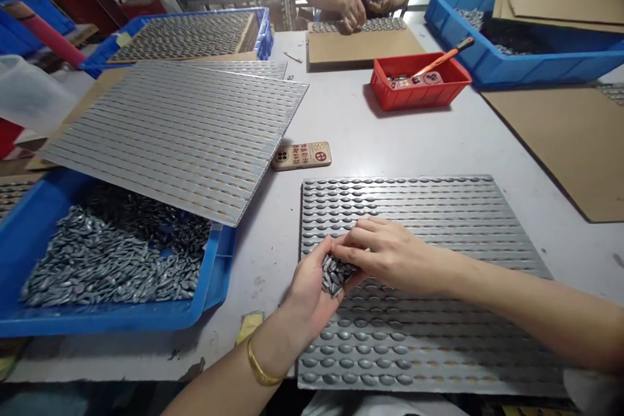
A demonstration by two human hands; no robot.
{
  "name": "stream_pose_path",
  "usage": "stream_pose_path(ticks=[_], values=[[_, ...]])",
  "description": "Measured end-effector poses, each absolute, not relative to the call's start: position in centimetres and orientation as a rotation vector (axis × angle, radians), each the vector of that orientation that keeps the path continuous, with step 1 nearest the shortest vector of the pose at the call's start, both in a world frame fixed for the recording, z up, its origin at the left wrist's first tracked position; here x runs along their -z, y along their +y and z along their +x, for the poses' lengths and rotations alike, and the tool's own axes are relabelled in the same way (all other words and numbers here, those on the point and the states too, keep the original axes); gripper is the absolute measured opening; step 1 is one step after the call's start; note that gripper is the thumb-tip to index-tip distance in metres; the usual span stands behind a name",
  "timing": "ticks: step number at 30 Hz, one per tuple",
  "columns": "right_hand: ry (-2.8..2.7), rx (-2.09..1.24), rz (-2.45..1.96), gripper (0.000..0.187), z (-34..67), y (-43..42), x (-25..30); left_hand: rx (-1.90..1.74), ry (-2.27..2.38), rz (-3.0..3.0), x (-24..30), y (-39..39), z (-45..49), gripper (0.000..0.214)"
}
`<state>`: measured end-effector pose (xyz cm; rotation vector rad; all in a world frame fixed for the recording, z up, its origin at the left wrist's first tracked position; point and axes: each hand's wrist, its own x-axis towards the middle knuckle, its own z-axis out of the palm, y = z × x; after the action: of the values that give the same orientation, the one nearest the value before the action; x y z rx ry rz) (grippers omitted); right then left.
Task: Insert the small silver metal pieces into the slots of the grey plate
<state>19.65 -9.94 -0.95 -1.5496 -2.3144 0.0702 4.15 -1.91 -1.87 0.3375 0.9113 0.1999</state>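
Note:
My left hand (308,291) is cupped, palm up, around a small heap of grey oval metal pieces (334,275) over the near left part of a ridged grey tray (439,208). My right hand (390,253) reaches in from the right, its fingers pinched into that heap. The tray's grooves hold rows of the same pieces along the top edge and across the near rows. A gold bracelet (260,367) sits on my left wrist.
A blue bin (29,234) of loose pieces stands at the left, with a second ridged tray (180,130) lying tilted over it. A phone (301,155), a red box (419,81), more blue bins and cardboard sheets lie further back. Another person's hands (361,10) work at the far end.

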Motion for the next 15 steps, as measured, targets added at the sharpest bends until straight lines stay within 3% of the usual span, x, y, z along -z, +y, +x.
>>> stream_pose_path(ticks=[8, 15], values=[[-1.508, -0.394, -1.748, 0.01, 26.2, -10.5, 2.7, -0.108, 0.937, 0.315, 0.2, -0.9, 4.1, 0.027], [-1.308, -0.477, -1.88, 0.015, 28.8, -9.0, 5.4, -0.261, 0.925, 0.197, 0.0, 0.5, 3.7, 0.018]])
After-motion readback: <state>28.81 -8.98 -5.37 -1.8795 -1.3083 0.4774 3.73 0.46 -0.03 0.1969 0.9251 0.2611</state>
